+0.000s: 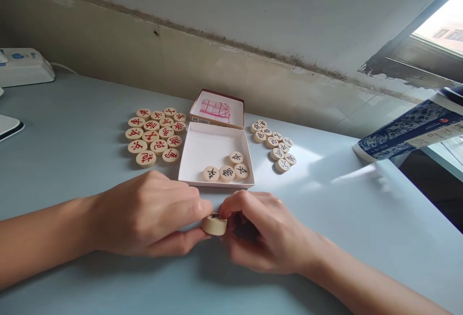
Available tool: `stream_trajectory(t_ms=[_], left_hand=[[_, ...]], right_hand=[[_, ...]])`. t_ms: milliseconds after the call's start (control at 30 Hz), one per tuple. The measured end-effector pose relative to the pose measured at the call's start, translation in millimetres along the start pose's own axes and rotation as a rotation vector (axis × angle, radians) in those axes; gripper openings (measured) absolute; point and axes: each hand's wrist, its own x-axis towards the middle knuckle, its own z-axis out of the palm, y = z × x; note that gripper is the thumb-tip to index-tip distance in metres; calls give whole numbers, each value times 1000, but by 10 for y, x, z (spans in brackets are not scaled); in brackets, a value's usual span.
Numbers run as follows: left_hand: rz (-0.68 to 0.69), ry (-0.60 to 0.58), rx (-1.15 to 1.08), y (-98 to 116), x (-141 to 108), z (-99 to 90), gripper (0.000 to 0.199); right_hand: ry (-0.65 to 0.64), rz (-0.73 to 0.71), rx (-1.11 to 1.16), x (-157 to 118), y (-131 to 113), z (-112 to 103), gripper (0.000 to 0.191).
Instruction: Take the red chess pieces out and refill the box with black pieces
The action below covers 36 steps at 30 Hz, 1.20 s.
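Between the fingertips of both hands, just in front of the white box, is a round wooden xiangqi piece [214,225] with a black character on top. My left hand [152,213] pinches it from the left, thumb and fingers closed. My right hand [265,230] grips its other side with curled fingers. Behind them the shallow white box [202,143] holds several black-character pieces [226,173] in its near right corner. Red-character pieces [150,136] lie clustered left of the box, and more black-character pieces [277,146] lie to its right.
A box lid [217,108] with a red line drawing stands behind the white box. At right a dark blue patterned cylinder [408,127] lies slanted near the table edge. A white device [27,69] with a cord sits far left. The wall runs along the back.
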Motion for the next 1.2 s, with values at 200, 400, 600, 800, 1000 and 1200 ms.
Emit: stream_trajectory(t_ms=[200,400,600,800,1000,1200], left_hand=[[27,68,22,8,-28,17,12],[52,93,20,17,-7,9,13],[73,56,-13,11,-3,-56,16],[74,98,34,-2,6,-40,14],[56,123,41,-9,19,-24,15],[17,217,93,26,-13,-13,14]], right_hand=[[-17,17,26,3,6,-3,21],[-51,39,29,23,-9,-47,19],[-46,38,4,35,-20,-54,15],[46,-44,-2,9,-12,-26,13],[63,-43,-20,-28,2,-16,14],[119,-26,-101,-29,7,-11,13]])
